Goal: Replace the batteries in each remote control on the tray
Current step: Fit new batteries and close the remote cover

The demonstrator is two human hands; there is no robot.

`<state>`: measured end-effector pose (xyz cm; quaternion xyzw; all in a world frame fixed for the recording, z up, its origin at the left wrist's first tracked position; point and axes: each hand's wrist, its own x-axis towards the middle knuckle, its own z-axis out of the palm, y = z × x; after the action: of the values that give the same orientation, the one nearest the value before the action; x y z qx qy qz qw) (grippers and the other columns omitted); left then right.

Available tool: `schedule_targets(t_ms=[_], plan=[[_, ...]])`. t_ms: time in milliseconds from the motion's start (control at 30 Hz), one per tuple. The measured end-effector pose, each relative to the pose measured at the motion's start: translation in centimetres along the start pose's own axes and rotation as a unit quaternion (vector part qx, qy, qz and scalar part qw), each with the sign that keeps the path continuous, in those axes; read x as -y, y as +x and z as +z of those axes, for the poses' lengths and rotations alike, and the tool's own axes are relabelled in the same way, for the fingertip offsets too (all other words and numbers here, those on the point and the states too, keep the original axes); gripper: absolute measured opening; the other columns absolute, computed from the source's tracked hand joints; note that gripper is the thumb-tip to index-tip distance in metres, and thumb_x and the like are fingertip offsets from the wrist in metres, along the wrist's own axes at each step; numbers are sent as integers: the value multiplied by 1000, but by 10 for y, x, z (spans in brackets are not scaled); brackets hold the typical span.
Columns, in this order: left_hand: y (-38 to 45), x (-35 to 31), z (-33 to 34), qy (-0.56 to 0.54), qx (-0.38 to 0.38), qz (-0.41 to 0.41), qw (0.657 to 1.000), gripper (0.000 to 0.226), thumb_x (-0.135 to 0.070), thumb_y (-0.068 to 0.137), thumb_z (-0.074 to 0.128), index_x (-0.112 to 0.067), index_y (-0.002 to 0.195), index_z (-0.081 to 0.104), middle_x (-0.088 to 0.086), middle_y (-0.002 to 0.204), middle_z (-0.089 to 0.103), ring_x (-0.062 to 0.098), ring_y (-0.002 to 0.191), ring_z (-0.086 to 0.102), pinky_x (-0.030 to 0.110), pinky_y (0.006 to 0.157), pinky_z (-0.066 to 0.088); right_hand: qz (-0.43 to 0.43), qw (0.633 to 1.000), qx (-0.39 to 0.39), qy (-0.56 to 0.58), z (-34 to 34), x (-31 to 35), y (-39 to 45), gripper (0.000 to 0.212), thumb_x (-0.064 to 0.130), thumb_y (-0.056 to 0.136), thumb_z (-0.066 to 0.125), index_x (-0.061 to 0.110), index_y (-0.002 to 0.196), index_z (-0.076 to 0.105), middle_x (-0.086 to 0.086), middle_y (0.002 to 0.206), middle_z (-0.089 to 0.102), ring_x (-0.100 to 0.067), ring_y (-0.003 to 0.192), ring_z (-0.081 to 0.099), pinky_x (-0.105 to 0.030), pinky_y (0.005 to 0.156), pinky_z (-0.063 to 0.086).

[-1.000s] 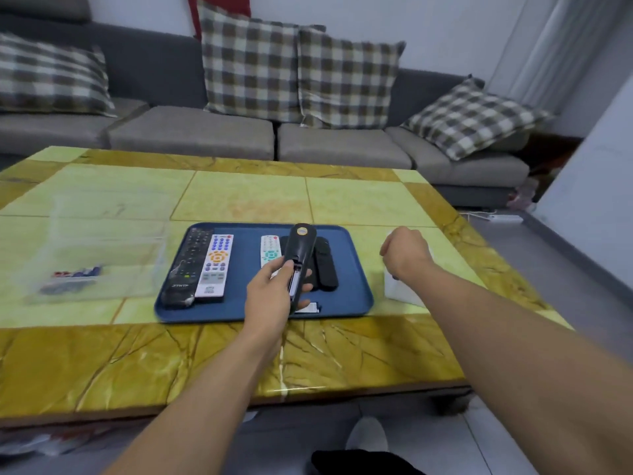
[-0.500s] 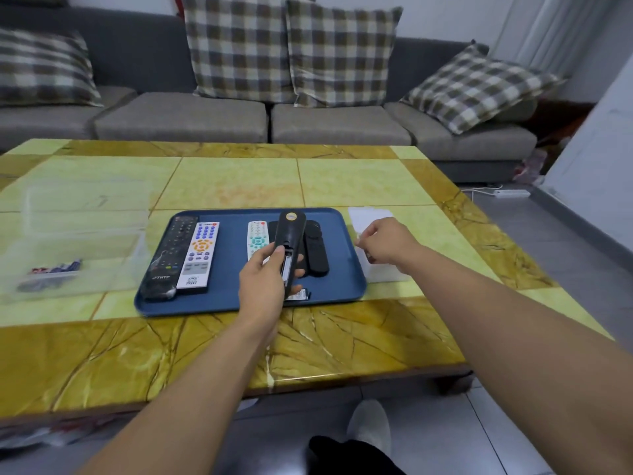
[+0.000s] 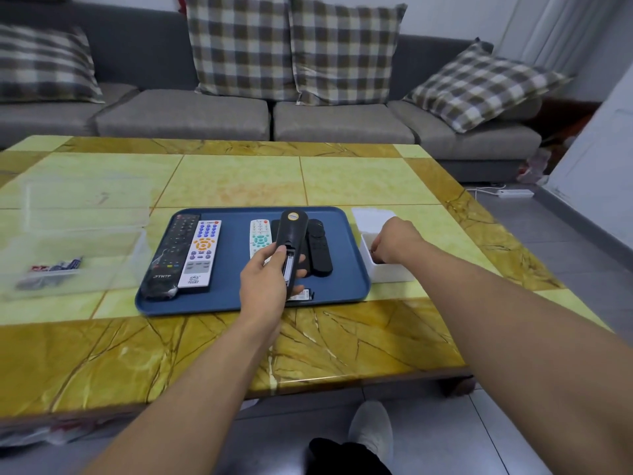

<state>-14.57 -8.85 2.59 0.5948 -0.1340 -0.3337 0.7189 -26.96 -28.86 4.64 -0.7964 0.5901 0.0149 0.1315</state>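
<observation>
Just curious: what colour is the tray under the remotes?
Dark blue tray, shown clearly in the head view.

The room is lit evenly and softly, without hard shadows. Daylight appears to enter through the pale curtain at upper right. The glossy table carries dull reflections, with a bright glint along its near edge. The wide-angle lens bends straight lines near the borders and stretches the forearms at the bottom. The view is slightly soft overall; the clear plastic box at left looks hazy and smeared.
</observation>
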Motion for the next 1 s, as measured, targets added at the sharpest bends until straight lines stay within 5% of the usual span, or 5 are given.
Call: schedule_targets(t_ms=[100, 367, 500, 700, 1000], plan=[[1, 0, -2, -1, 1, 0, 1000, 25, -24, 103, 53, -16, 125, 62, 6, 96, 78, 15, 75, 73, 29, 56, 56, 4, 1000, -8, -23, 5, 0, 5, 28, 21, 82, 71, 11, 72, 47, 0, 67, 46, -13, 54, 42, -23, 43, 30], [1, -2, -2, -8, 3, 0, 1000, 26, -24, 103, 53, -16, 127, 61, 6, 97, 78, 17, 77, 73, 31, 59, 56, -12, 1000, -10, -25, 7, -5, 4, 30, 29, 84, 71, 9, 93, 50, -6, 88, 53, -25, 82, 53, -26, 49, 34], [0, -2, -3, -9, 2, 0, 1000, 26, -24, 103, 53, -17, 127, 61, 6, 98, 78, 17, 78, 74, 31, 59, 57, -2, 1000, -6, -25, -4, -7, -1, 32, 35, 80, 76, 11, 76, 55, 0, 69, 50, -15, 62, 49, -24, 44, 29], [-1, -1, -3, -10, -2, 1, 1000, 25, -24, 103, 53, -16, 125, 62, 5, 96, 78, 17, 79, 74, 31, 58, 56, -26, 999, 17, 18, -14, -5, -1, 20, 23, 78, 76, 8, 90, 73, -7, 83, 69, -20, 72, 62, -27, 63, 52], [2, 1, -3, -2, -13, 0, 1000, 22, -24, 104, 53, -17, 121, 63, 4, 93, 78, 15, 76, 74, 29, 57, 57, -25, 998, 38, -50, -6, 11, -8, 20, 13, 91, 55, 10, 75, 44, -4, 74, 46, -24, 80, 53, -26, 57, 40]])
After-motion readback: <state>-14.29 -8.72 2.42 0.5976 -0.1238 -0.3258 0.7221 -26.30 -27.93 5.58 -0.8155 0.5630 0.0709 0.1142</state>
